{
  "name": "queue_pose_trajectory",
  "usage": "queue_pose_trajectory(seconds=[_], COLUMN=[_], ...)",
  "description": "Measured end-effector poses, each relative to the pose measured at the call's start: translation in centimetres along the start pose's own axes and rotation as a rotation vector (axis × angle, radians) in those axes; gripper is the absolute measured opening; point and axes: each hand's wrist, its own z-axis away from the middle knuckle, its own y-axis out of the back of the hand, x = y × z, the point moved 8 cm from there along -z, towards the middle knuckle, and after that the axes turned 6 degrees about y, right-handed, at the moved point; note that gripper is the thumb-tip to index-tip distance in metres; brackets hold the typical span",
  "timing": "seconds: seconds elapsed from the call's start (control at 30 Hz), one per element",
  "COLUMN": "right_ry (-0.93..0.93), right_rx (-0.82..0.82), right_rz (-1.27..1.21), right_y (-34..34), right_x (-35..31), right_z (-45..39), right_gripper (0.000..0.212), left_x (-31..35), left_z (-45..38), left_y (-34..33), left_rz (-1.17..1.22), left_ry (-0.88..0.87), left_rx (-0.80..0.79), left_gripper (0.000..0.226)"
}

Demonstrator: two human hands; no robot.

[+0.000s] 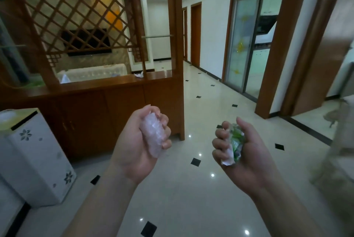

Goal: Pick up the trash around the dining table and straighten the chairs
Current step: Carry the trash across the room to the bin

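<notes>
Ahead, floor (201, 102) opens past cabinet edge (181, 102).

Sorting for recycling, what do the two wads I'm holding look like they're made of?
The wad in the left hand, clear wrap, looks like thin glossy plastic film. The wad in the right hand, green wrapper, looks like printed plastic or coated paper; unclear which.

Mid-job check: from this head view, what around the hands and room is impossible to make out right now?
- Dining table and chairs: not in the head view at all.
- Clear crumpled plastic: curled fingers of the left hand hide part of it.
- Green-and-white wrapper: its print is crumpled and covered by the right hand.
- Pale shape at the right edge: blurred and cut off.
</notes>
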Motion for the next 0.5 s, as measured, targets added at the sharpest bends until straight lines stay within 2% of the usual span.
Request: queue_pose_trajectory(seconds=[0.27,0.5], right_ry=[0.118,0.246], right_rx=[0.068,0.157], right_rz=[0.063,0.061], right_y=[1.0,2.8], right_x=[-2.6,-6.6], right_z=[-12.5,-20.6], right_gripper=[0.02,0.02], left_x=[2.2,-0.4], left_z=[-13.6,-25.6], left_y=[2.1,-0.9], left_rz=[0.025,0.068], left_ry=[-0.005,0.17], left_rx=[-0.131,-0.33], left_gripper=[0.018,0.019])
